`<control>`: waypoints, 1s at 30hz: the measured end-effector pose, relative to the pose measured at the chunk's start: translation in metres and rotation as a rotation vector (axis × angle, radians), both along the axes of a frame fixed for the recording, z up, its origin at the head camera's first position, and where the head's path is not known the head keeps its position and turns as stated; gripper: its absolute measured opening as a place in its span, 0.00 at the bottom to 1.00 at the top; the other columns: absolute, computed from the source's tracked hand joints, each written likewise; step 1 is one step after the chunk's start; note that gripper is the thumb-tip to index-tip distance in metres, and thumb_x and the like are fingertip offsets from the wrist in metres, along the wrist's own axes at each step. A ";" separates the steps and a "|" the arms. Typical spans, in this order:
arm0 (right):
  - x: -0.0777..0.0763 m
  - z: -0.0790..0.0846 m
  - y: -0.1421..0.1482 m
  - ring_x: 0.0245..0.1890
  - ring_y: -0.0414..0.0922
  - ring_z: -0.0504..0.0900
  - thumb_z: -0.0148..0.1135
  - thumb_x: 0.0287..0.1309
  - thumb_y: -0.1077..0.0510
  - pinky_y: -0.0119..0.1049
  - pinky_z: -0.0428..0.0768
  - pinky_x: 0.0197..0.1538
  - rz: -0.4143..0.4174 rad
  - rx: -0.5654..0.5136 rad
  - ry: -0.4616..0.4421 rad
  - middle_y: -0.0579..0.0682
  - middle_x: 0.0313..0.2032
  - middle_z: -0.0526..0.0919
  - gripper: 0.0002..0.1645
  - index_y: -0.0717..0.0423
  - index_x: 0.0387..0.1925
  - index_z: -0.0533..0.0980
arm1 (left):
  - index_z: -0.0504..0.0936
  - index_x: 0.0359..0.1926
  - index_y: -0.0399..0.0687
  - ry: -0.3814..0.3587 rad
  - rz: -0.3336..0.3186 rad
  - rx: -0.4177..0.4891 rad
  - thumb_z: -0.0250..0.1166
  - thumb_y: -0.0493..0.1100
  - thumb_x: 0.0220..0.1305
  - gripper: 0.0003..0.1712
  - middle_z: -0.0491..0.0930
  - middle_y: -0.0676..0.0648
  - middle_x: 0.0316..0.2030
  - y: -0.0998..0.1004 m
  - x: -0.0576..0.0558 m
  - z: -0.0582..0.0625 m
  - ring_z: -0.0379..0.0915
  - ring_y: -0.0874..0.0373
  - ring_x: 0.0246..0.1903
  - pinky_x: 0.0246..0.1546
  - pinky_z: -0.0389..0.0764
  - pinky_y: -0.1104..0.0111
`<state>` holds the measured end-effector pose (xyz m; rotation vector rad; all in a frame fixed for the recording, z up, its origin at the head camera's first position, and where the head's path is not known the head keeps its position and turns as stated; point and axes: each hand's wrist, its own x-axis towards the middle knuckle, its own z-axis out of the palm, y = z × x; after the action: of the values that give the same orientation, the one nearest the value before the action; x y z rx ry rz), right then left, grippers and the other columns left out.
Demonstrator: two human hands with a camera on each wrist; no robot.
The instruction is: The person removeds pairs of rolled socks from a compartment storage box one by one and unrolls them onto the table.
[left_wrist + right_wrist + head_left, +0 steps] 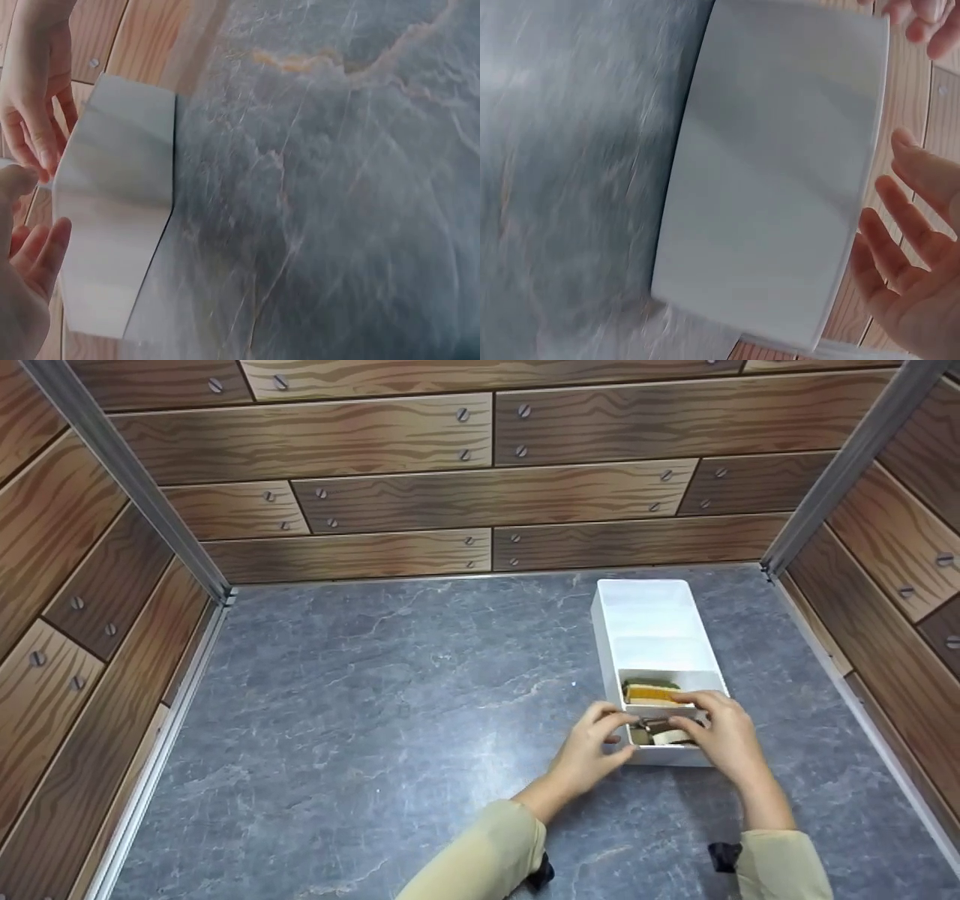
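Observation:
A long white divided box [660, 654] stands on the grey marbled table. Its second-nearest compartment holds a yellow and green folded item [651, 694]. Brown and cream items [670, 735], one with a small metal-looking part, lie in the nearest compartment; their kind is partly hidden by the hands. My left hand [592, 750] is at the near left corner, thumb and index finger parted, index fingertip over the nearest compartment. From the right, my right hand [726, 733] reaches over the rim, thumb above the brown and cream items and fingers by the divider. Both wrist views show parted, gently bent fingers.
The box's far compartments [651, 615] show bare white floors. Wood-patterned walls [390, 435] with metal corner posts [127, 472] enclose the grey table [375, 720] at the back and sides. The right wall's foot [855, 705] runs a short way right of the box.

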<state>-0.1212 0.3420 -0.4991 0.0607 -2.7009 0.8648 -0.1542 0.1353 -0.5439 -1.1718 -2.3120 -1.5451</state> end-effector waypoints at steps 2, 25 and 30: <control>0.002 0.000 0.007 0.42 0.60 0.76 0.70 0.50 0.66 0.57 0.75 0.41 0.003 0.013 -0.021 0.63 0.42 0.80 0.18 0.64 0.45 0.80 | 0.79 0.51 0.38 0.011 0.013 -0.012 0.69 0.34 0.56 0.20 0.70 0.45 0.49 0.003 0.001 -0.003 0.72 0.62 0.47 0.44 0.73 0.84; -0.018 0.016 0.022 0.38 0.63 0.80 0.71 0.43 0.70 0.56 0.78 0.42 0.230 0.259 -0.426 0.64 0.37 0.83 0.18 0.69 0.41 0.81 | 0.81 0.39 0.36 0.009 0.050 0.024 0.69 0.32 0.55 0.10 0.70 0.43 0.46 0.011 0.002 -0.016 0.72 0.62 0.47 0.47 0.71 0.83; -0.025 0.016 0.021 0.24 0.48 0.75 0.69 0.37 0.73 0.46 0.75 0.30 0.302 0.324 -0.416 0.52 0.24 0.82 0.11 0.61 0.27 0.82 | 0.81 0.38 0.37 0.008 0.048 0.033 0.69 0.32 0.55 0.09 0.70 0.42 0.46 0.012 0.002 -0.017 0.71 0.63 0.47 0.47 0.72 0.82</control>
<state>-0.1457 0.3633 -0.4835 0.4104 -3.2626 0.5506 -0.1524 0.1470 -0.5605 -1.1046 -2.2835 -1.5523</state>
